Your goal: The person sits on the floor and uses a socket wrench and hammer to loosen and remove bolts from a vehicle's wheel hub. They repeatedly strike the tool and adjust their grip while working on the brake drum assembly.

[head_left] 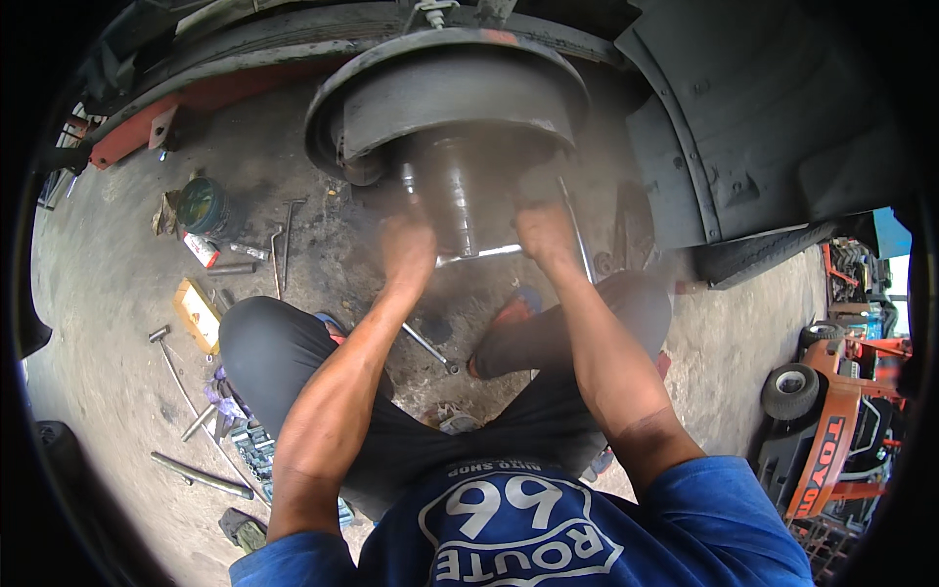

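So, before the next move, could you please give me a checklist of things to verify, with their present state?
1. Right hand closed on the silver bar: ok.
2. Left hand gripping firmly: cannot tell, blurred.
3. Bar joined to the metal shaft: cannot tell, blurred.
4. No tool between the feet: not ok, a wrench lies there.
5. Hands gloved: not ok, both bare.

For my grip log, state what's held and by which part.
A shiny metal bar: the right hand grips its right end; the left hand is at its left end, its exact grip blurred.
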`<state>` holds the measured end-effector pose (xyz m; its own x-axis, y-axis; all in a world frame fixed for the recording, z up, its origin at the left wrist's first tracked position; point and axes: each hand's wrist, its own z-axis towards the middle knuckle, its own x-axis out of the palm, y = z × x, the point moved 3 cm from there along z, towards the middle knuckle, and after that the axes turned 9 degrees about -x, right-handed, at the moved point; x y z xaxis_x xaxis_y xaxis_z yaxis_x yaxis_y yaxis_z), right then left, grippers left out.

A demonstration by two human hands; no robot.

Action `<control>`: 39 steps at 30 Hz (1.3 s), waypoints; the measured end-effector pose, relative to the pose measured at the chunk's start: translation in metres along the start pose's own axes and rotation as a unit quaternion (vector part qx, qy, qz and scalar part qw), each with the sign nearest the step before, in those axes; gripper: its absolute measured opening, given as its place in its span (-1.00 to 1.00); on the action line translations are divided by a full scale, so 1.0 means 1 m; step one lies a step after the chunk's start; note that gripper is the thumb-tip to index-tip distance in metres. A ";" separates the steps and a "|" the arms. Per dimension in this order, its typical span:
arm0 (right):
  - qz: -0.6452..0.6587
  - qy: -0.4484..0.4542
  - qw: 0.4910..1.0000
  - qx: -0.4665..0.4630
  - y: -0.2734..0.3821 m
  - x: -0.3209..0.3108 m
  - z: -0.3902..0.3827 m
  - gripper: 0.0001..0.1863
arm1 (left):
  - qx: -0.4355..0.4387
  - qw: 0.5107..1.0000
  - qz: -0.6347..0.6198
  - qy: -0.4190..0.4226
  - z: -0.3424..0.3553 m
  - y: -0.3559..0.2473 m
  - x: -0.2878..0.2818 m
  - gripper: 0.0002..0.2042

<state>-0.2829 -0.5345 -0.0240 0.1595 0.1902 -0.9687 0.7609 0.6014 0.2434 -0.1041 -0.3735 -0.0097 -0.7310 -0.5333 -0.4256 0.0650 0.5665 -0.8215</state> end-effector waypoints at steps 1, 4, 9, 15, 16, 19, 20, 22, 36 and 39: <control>-0.004 0.000 1.000 0.001 0.000 0.006 -0.001 -0.41 | -0.004 0.999 0.042 0.003 -0.001 0.001 0.002 -0.66; 0.179 -0.088 0.976 0.087 0.002 0.017 -0.007 -0.45 | 0.088 0.984 0.150 -0.047 -0.003 -0.002 0.001 -0.64; 0.323 -0.238 0.904 0.150 0.006 0.018 -0.021 -0.52 | 0.171 0.964 0.171 -0.110 -0.008 0.002 0.001 -0.63; 0.894 -0.114 0.338 0.272 0.056 0.046 -0.078 -0.55 | 0.010 0.949 -0.306 0.081 0.017 0.021 0.002 -0.74; 0.896 -0.059 0.370 0.239 0.072 0.048 -0.084 -0.52 | -0.024 0.941 -0.323 0.097 0.019 0.024 0.002 -0.75; 0.885 0.106 0.444 0.091 0.120 0.050 -0.087 -0.44 | 0.050 0.985 -0.158 0.047 0.024 0.018 -0.010 -0.68; 0.877 0.064 0.441 0.182 0.129 0.053 -0.082 -0.47 | 0.140 0.990 -0.021 0.003 0.025 0.011 -0.017 -0.66; 0.887 0.070 0.443 0.108 0.142 0.042 -0.076 -0.48 | 0.040 0.999 0.000 -0.031 0.030 0.010 -0.025 -0.60; 0.798 -0.026 0.570 0.195 0.117 0.045 -0.126 -0.87 | -0.065 0.982 -0.090 0.154 -0.006 0.020 -0.007 -0.56; 0.829 -0.008 0.515 0.218 0.105 0.050 -0.128 -0.85 | -0.119 0.966 -0.162 0.164 -0.005 0.029 0.004 -0.68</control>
<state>-0.2753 -0.3624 -0.0411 0.8202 0.1537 0.5511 -0.3607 -0.6088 0.7066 -0.1084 -0.3559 -0.0332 -0.8656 -0.5006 0.0140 -0.3320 0.5528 -0.7643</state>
